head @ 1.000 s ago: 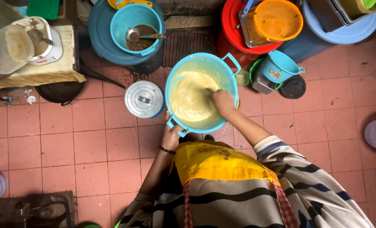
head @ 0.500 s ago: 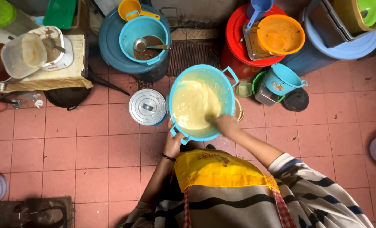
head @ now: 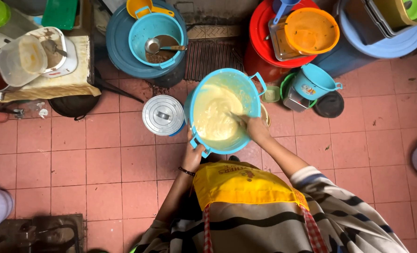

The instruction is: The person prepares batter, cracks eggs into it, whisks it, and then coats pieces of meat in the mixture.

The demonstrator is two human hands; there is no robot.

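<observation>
A light blue bowl (head: 250, 91) with two handles stands on the tiled floor, holding pale yellow batter (head: 213, 117). My left hand (head: 193, 153) grips the bowl's near handle at its lower left rim. My right hand (head: 254, 127) reaches over the right rim, with its fingers down in the batter. A thin shape runs from the fingers into the batter. Whether it is a tool or a finger is unclear. A yellow apron (head: 241, 185) and striped sleeves fill the bottom of the view.
A lidded steel pot (head: 163, 115) touches the bowl's left side. Behind are a dark blue drum (head: 119, 47) carrying a blue bowl with a ladle (head: 158, 33), a red tub (head: 260, 28) with an orange bowl (head: 311, 30), and a small blue bucket (head: 312, 82). A cloth-covered table (head: 40, 84) stands left.
My right hand has circled within the batter, from the far right rim toward the near right side. My left hand has stayed on the handle. The view has drifted slightly.
</observation>
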